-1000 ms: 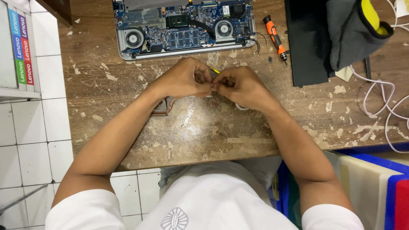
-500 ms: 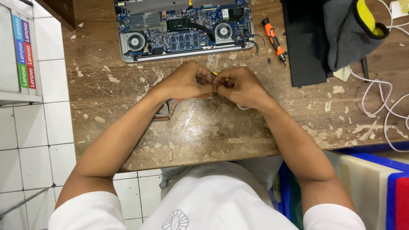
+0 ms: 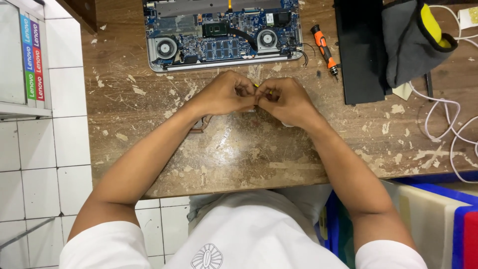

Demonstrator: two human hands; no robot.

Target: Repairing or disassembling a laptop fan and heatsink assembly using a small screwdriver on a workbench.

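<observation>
1. Head view, hands: left hand (image 3: pixel 226 93) and right hand (image 3: pixel 285 101) meet knuckle to knuckle over the middle of the wooden table (image 3: pixel 259 149); fingers of both curled inward; fingertips pinched together on a small yellow-tipped part (image 3: pixel 257 86) held between them, most of it hidden by the fingers; its kind cannot be told.
2. Head view, under the hands: a thin copper-coloured metal piece (image 3: pixel 199 124) lies on the table beneath the left wrist, partly covered; whether the wrist touches it cannot be told.
3. Head view, far edge of table: an opened laptop (image 3: pixel 224 35) with its bottom cover off, blue circuit board and two round fans showing; it sits just beyond the hands, apart from them.
4. Head view, right of the laptop: an orange-and-black screwdriver (image 3: pixel 324 50) lying on the wood, tip toward the person; beside it a flat black panel (image 3: pixel 356 55); a grey pouch with yellow lining (image 3: pixel 411 40) resting partly on that panel.
5. Head view, far right: white cables (image 3: pixel 448 124) looped on the table.
6. Head view, surface: table top scratched, flecked with pale paint chips; white tiled floor (image 3: pixel 45 164) on the left.
</observation>
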